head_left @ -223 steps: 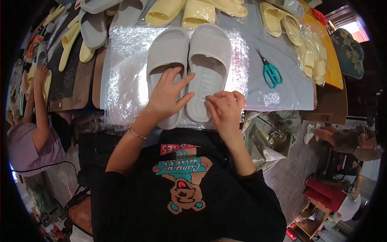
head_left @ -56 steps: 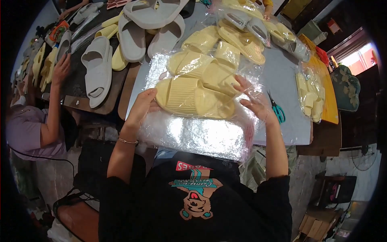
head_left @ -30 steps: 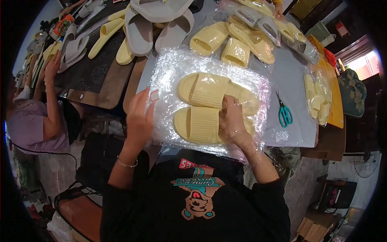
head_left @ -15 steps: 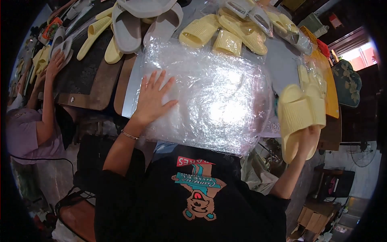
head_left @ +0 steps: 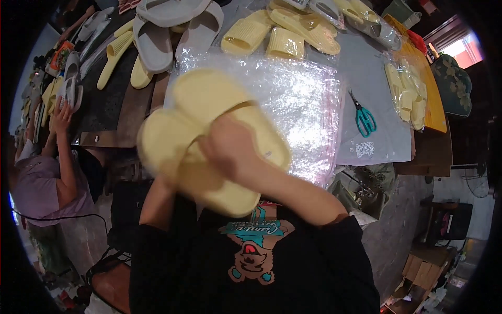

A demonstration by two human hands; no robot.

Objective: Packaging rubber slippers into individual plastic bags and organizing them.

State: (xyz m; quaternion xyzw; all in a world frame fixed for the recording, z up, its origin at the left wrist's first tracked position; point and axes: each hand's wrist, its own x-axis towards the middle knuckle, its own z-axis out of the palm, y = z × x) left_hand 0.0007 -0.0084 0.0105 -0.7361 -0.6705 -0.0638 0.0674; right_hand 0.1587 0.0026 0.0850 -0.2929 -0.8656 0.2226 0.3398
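A pair of pale yellow slippers, smeared by motion, is in my right hand. The fingers of that hand go in under the straps, holding both slippers together in front of my chest. My left hand is mostly hidden behind the slippers. Only its wrist area shows at their lower left edge, and its fingers cannot be seen. Beneath and beyond the pair lies a stack of shiny clear plastic bags on the table.
Teal-handled scissors lie right of the bags. Bagged yellow slippers sit farther right. Grey slippers and loose yellow slippers line the far side. A co-worker in a purple top handles grey slippers at the left.
My right hand has carried the yellow slippers leftward from the right table edge to over the bags. My left hand, previously spread flat on the bags, has drawn back behind the slippers. The scissors are uncovered.
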